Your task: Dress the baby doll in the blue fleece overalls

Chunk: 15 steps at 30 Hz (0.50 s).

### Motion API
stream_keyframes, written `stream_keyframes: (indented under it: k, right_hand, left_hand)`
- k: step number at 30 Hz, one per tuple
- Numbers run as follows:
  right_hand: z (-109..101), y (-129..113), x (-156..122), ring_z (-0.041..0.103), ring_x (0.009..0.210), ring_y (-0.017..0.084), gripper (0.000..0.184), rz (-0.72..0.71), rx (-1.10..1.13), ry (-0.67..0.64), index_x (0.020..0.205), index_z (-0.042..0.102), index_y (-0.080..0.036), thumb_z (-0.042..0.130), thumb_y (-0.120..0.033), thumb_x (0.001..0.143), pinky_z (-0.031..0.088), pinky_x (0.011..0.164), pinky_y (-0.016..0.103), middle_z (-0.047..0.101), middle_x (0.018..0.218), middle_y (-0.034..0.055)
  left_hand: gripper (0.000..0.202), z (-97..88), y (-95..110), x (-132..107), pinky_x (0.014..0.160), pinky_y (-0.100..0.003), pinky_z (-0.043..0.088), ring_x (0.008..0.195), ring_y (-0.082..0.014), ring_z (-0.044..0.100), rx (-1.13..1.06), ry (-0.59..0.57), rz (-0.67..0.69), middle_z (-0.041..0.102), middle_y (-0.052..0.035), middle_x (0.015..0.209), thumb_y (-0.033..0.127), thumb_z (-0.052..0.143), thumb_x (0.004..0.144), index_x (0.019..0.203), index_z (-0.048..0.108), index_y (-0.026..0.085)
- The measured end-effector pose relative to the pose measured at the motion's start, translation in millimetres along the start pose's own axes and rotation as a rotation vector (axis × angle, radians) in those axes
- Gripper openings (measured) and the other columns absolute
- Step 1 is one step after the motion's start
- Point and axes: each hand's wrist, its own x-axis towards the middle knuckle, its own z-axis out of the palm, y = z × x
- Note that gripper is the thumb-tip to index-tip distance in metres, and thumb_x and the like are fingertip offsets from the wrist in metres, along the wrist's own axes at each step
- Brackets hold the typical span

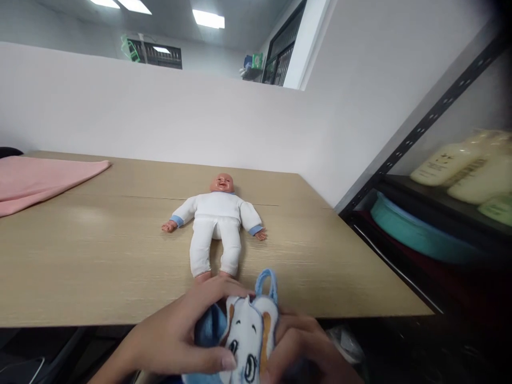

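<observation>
A baby doll (216, 224) in a white suit with blue cuffs lies on its back on the wooden table (100, 256), feet toward me. Just below its feet, at the table's near edge, both my hands grip a small white and blue cloth piece (250, 333) printed with a cartoon animal face and a blue loop on top. My left hand (176, 336) is wrapped around its left side, thumb across the front. My right hand (308, 346) clasps its right side, fingers curled.
A pink cloth (36, 181) lies at the table's far left. A black metal shelf (424, 128) stands to the right, holding pale bottles (464, 165) and a teal basin (416, 234). A white partition wall (160, 106) runs behind the table.
</observation>
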Motion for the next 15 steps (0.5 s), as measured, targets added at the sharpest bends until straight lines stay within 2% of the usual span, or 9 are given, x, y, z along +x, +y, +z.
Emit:
stream_keyframes:
  k: [2,5,7,9,10,12,13,15]
  right_hand:
    - [-3.2,-8.4,9.2,0.081,0.089,0.021,0.007,-0.047,-0.021,-0.047,0.108,0.084,-0.036,0.089,-0.033,0.104,0.067,0.094,0.035,0.085,0.093,-0.001]
    - [-8.0,-13.2,15.0,0.081,0.094,0.016,0.026,-0.071,-0.104,-0.047,0.123,0.079,-0.036,0.085,-0.019,0.104,0.065,0.094,0.027,0.084,0.102,-0.0041]
    - [-12.4,-13.8,16.5,0.08,0.104,0.018,0.041,-0.082,-0.197,0.037,0.136,0.074,-0.038,0.086,-0.02,0.101,0.066,0.097,0.026,0.081,0.115,-0.002]
    - [-18.3,-13.1,20.8,0.077,0.129,0.025,0.06,-0.1,-0.288,0.082,0.151,0.066,-0.04,0.093,-0.031,0.099,0.065,0.112,0.034,0.075,0.14,0.004]
    - [-21.6,-12.2,24.8,0.071,0.142,0.03,0.072,-0.116,-0.317,0.051,0.159,0.061,-0.04,0.097,-0.04,0.097,0.063,0.12,0.04,0.07,0.153,0.0069]
    - [-27.4,-9.0,36.2,0.06,0.159,0.035,0.095,-0.154,-0.342,-0.097,0.171,0.049,-0.04,0.101,-0.052,0.093,0.054,0.133,0.049,0.063,0.168,0.0107]
    - [-29.3,-7.2,42.8,0.059,0.16,0.036,0.099,-0.175,-0.346,-0.178,0.173,0.045,-0.038,0.101,-0.053,0.093,0.051,0.135,0.051,0.064,0.168,0.0118]
    - [-30.6,-4.1,55.4,0.065,0.153,0.035,0.09,-0.221,-0.358,-0.29,0.171,0.049,-0.031,0.098,-0.047,0.097,0.05,0.134,0.053,0.072,0.157,0.0126]
  left_hand:
    - [0.074,0.4,-3.1,8.0,0.112,-0.049,0.06,0.123,-0.0337,0.069,-0.003,-0.005,0.006,0.076,-0.0101,0.137,0.073,0.09,0.092,0.15,0.072,0.031]
    - [0.045,-0.4,-0.7,14.6,0.095,-0.037,0.06,0.104,-0.0256,0.069,0.006,0.063,0.083,0.077,-0.0071,0.115,0.064,0.085,0.102,0.122,0.078,0.024]
    - [0.027,-4.1,9.6,18.6,0.092,-0.032,0.06,0.101,-0.0225,0.071,-0.008,0.086,0.155,0.077,-0.0059,0.109,0.05,0.077,0.112,0.112,0.078,0.022]
    - [0.017,-9.6,23.6,22.7,0.094,-0.03,0.06,0.103,-0.0206,0.073,0.033,0.067,0.232,0.077,-0.0054,0.112,0.037,0.071,0.117,0.113,0.078,0.023]
    - [0.015,-12.6,30.8,24.4,0.095,-0.028,0.059,0.105,-0.0198,0.074,0.095,0.05,0.281,0.077,-0.0056,0.115,0.033,0.069,0.118,0.115,0.079,0.023]
    - [0.017,-18.7,43.7,26.3,0.091,-0.028,0.057,0.102,-0.0187,0.072,0.303,0.044,0.401,0.078,-0.0061,0.116,0.026,0.063,0.12,0.118,0.079,0.023]
    - [0.019,-21.7,49.0,26.2,0.088,-0.029,0.055,0.098,-0.0187,0.07,0.422,0.048,0.466,0.079,-0.006,0.114,0.025,0.06,0.121,0.117,0.079,0.023]
    - [0.023,-27.7,56.4,23.9,0.082,-0.032,0.051,0.091,-0.0191,0.068,0.616,0.052,0.566,0.081,-0.0048,0.107,0.022,0.057,0.122,0.114,0.079,0.023]
